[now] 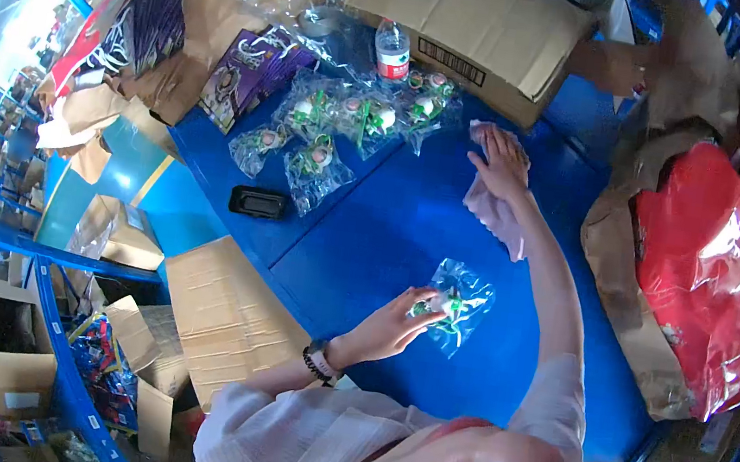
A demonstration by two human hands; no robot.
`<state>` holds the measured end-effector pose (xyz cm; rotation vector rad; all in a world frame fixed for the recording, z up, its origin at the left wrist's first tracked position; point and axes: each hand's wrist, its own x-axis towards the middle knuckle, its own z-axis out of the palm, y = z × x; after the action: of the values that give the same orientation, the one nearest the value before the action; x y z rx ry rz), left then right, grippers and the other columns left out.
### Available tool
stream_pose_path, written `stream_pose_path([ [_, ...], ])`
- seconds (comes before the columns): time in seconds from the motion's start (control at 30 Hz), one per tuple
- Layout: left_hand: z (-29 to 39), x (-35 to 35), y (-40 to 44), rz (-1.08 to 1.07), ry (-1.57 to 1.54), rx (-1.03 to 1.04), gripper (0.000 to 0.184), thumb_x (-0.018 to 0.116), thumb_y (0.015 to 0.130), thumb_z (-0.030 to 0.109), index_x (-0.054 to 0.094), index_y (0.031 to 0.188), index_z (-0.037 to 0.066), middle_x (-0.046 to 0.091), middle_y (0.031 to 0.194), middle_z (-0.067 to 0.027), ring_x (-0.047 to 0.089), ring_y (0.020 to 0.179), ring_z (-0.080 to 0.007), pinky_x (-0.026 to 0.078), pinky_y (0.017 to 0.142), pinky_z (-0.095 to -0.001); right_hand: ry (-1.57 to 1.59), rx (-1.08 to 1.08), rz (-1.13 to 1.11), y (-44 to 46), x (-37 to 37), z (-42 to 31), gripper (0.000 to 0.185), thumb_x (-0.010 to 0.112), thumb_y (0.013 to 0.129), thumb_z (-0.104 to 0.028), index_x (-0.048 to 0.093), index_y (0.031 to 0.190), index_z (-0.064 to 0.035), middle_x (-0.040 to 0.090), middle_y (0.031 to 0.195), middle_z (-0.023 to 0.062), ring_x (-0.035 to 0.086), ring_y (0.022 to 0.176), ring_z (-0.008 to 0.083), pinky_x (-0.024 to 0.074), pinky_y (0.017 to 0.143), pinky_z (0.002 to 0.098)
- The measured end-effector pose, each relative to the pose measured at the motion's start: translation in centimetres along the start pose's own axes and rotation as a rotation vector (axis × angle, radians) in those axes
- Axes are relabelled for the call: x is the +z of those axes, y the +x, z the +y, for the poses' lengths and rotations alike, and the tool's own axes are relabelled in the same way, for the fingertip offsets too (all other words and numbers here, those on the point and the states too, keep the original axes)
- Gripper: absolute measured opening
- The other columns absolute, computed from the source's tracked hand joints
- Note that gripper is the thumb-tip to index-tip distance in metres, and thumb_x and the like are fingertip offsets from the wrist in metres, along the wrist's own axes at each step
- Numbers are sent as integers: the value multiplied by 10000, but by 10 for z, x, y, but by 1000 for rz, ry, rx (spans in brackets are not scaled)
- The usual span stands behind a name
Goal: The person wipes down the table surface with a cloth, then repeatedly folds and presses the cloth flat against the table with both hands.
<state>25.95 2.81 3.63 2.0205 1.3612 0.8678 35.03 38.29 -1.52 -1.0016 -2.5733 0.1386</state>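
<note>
My left hand [396,320], with a watch and a dark bracelet at the wrist, has its fingers closed on a small green-and-white trinket in a clear plastic bag [460,310], low over the blue table [370,231]. Farther forward, my right hand [502,162] lies palm down on a pale pink cloth [494,212], fingers stretched and thumb apart. The cloth hangs out toward me from under the palm. Several similar bagged trinkets [314,156] lie grouped at the far left of the table. The trinket's exact kind is hard to make out.
A black tray [259,202] sits at the left edge. Behind are a water bottle [393,52], a cardboard box [471,29] and purple printed bags [246,74]. At right stands an open carton with red plastic-wrapped goods [697,265]. A cardboard flap [229,311] and more boxes are lower left.
</note>
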Motion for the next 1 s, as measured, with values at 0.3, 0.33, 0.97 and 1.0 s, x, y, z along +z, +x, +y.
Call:
stream_pose_path([
  [0.3,-10,-32,-33,223,248,-45,511,591,830,43,451,1316,116,418,1337,-153,449,1214,-323,388,1008,-384,461,12,-52,-27,-13,-67,575,454,916,-424,421,1343,-41,369,1432,80,336,1303,298,221,1076,428],
  [0.33,-13,-40,-38,217,249,-31,511,591,830,43,451,1316,116,418,1337,-153,449,1214,-323,388,1008,-384,557,-9,-24,-44,-4,-71,565,460,918,-412,426,1342,-40,372,1433,78,334,1306,293,219,1078,425],
  [0.97,-32,-45,-50,295,169,-60,623,681,792,146,391,1341,101,394,1366,-158,481,1175,-327,464,913,-369,-29,118,268,21,-5,-18,398,466,921,-311,522,1236,-74,512,1298,77,444,1230,241,343,1024,360],
  [1.0,-33,-45,-50,303,181,-57,624,684,789,147,394,1339,104,394,1366,-157,482,1175,-327,466,911,-368,11,65,247,11,-11,-25,388,468,922,-301,527,1228,-70,514,1294,82,444,1229,239,348,1022,358],
])
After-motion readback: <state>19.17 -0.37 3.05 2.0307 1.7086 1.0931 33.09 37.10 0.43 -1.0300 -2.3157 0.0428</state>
